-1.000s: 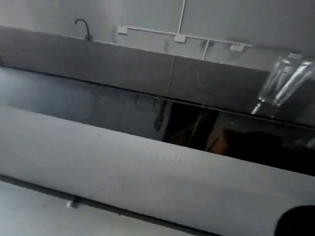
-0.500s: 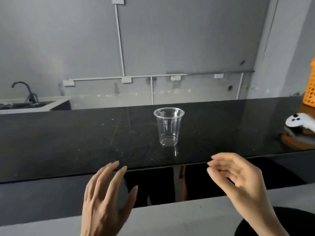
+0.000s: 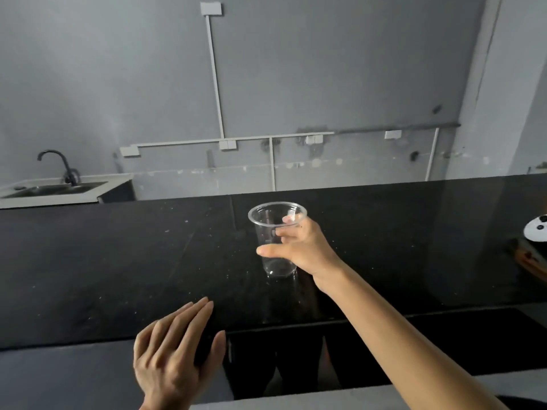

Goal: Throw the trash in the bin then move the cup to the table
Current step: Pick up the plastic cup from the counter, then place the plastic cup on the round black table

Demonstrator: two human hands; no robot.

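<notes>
A clear plastic cup (image 3: 270, 220) stands upright on the black counter (image 3: 118, 261), near its middle. My right hand (image 3: 302, 247) has reached across the counter and wraps the cup from the right, thumb in front and fingers behind it. My left hand (image 3: 174, 356) hovers low at the counter's near edge, fingers spread and holding nothing. No bin or trash shows in this view.
A sink with a black tap (image 3: 63, 170) sits at the far left behind the counter. A white and black controller (image 3: 540, 229) lies at the right edge on an orange object (image 3: 529, 255). A grey wall with white conduits rises behind.
The view swung up from a blurred look at the counter. My right hand went forward from the near edge and closed around the cup. My left hand stayed low.
</notes>
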